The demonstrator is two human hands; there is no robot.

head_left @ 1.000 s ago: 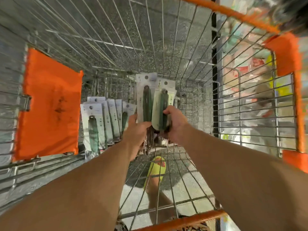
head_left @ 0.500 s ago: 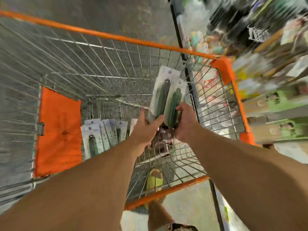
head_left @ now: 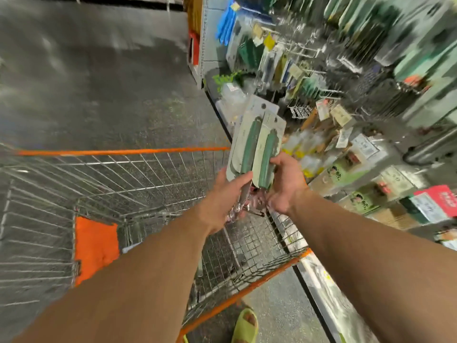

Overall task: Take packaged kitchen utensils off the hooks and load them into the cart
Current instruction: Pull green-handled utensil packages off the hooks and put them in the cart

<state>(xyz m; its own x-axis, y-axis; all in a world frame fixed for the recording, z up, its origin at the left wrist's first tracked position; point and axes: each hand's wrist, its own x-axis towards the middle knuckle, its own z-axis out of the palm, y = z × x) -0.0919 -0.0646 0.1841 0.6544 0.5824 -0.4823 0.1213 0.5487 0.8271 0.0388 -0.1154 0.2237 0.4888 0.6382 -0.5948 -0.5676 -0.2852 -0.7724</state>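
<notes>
Both hands hold a small stack of packaged utensils (head_left: 257,144), pale cards with green handles, upright above the cart's right side. My left hand (head_left: 227,194) grips the lower left of the stack, thumb across the front card. My right hand (head_left: 284,184) grips the lower right, fingers curled round the edge. Shiny metal utensil ends (head_left: 243,206) hang below the hands. The wire cart (head_left: 138,174) with an orange rim sits below and to the left. My left forearm hides the packages lying in the cart.
An orange flap (head_left: 95,246) hangs inside the cart's near end. Hooks with hanging packaged goods (head_left: 321,82) fill the shelf on the right, blurred. Boxed goods (head_left: 435,204) stand lower right. Grey floor lies ahead; my foot in a yellow sandal (head_left: 244,325) is below.
The view swung up and right from the cart's inside toward the shelf. Both hands lifted the stack of packages out of the cart and toward the shelf.
</notes>
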